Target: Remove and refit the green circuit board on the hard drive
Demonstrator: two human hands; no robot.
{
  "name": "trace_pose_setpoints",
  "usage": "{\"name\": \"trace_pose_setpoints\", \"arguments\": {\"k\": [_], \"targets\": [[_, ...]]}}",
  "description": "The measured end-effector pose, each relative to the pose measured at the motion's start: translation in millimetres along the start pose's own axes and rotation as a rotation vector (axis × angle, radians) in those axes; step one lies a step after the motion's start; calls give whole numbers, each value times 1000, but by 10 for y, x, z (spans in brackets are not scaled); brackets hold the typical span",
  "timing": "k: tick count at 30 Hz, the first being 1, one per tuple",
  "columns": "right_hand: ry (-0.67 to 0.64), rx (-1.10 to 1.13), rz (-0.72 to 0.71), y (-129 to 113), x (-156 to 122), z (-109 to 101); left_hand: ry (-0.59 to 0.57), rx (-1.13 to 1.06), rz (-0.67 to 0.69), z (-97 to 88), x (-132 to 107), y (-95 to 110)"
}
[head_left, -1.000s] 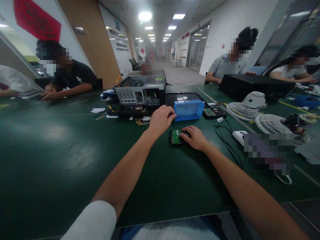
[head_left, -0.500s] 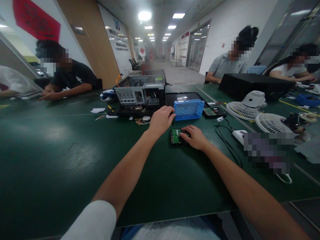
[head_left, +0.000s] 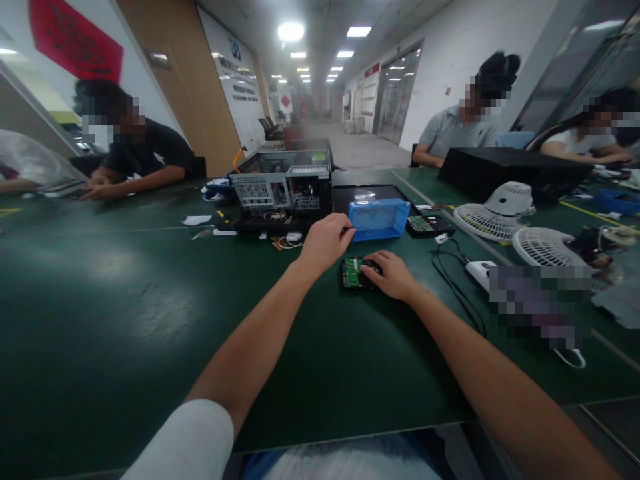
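Note:
A hard drive (head_left: 351,273) lies on the green table with its green circuit board facing up. My right hand (head_left: 393,275) grips its right part, thumb and fingers closed on it and covering that end. My left hand (head_left: 327,241) is just beyond the drive, at the left edge of a blue plastic bin (head_left: 379,229). Its thumb and fingertips are pinched together; what they hold, if anything, is too small to make out. The bin stands with its open side facing me.
An opened computer case (head_left: 280,190) stands behind my left hand. Another drive with a green board (head_left: 423,225) lies right of the bin. White fan parts (head_left: 483,220), a power strip (head_left: 480,270) and black cables (head_left: 453,287) occupy the right. Co-workers sit at both sides.
My left hand has shifted very slightly right along the bin's left edge, fingertips still pinched. My right hand stays on the hard drive.

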State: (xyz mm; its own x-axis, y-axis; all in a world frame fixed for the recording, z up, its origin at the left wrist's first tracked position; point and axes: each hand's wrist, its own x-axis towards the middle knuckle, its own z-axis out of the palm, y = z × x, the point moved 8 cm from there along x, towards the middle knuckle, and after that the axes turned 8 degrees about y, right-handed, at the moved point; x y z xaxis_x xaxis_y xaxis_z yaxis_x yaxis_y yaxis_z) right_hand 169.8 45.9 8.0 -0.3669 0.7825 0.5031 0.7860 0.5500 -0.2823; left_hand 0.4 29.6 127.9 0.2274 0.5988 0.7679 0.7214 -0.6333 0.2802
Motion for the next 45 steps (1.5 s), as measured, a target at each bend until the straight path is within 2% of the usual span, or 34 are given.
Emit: {"name": "trace_pose_setpoints", "arguments": {"k": [12,20,26,31,45], "targets": [[1,-8,7,3,-1,2,58,-110,-61,36,-20,36],[5,-12,6,20,-2,18,105,-161,-146,63,-38,-58],[1,-13,12,13,0,9,50,-62,-133,17,-16,-21],[8,-5,13,1,-2,-4,49,-63,-105,-25,-2,-6],[-4,-19,7,6,0,12,7,-8,-42,1,11,-21]]}}
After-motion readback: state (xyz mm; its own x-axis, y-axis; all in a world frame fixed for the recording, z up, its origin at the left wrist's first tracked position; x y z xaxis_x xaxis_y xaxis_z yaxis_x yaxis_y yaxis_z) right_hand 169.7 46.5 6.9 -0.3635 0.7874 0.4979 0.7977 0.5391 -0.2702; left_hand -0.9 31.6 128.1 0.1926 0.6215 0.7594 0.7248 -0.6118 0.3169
